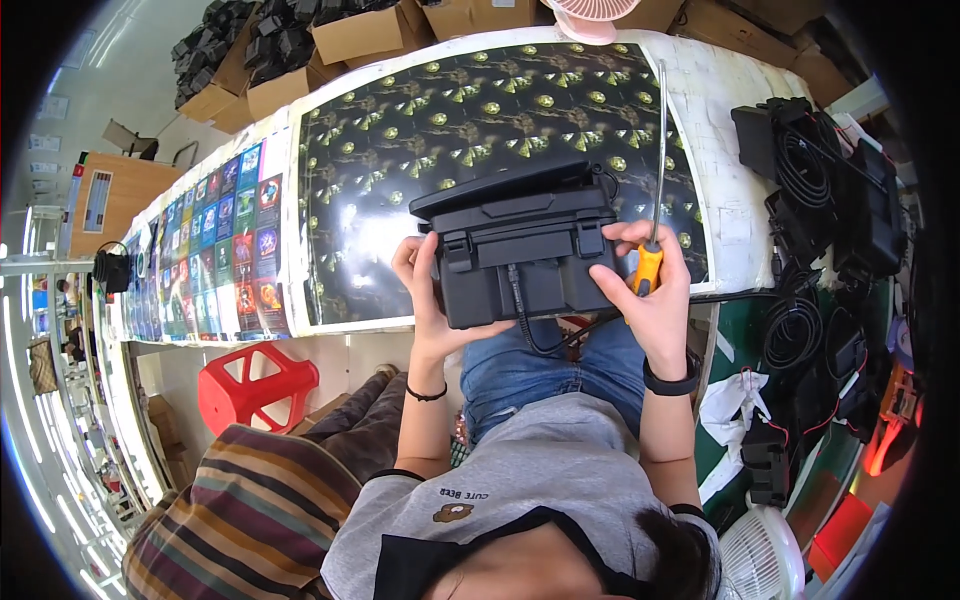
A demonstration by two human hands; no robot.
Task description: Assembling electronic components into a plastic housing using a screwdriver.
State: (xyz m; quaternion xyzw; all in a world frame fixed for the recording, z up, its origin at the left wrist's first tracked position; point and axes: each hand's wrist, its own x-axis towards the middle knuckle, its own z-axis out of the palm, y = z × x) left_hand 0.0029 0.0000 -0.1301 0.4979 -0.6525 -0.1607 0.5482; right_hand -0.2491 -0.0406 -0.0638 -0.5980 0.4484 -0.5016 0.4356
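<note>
A black plastic case [538, 284] with two front latches is held up at the table's near edge, its flat panel or lid leaning at the back. My left hand [432, 310] grips its left end, thumb along the side and fingers underneath. At the right end, my right hand [660, 305] steadies the case with thumb and fingertips near the latch. That same hand holds a long screwdriver [648, 265] by its yellow handle, shaft pointing away from me. From the front of the case a black cable [520, 310] hangs down and curves right toward my lap.
A dark glossy patterned mat [370, 150] covers the table, with a sheet of colourful cards [240, 240] to its left. Coiled cables [795, 335] and black units [870, 215] lie at right. A pink fan [590, 20] stands at the far edge. A red stool [225, 390] and a person in stripes [240, 500] are at left.
</note>
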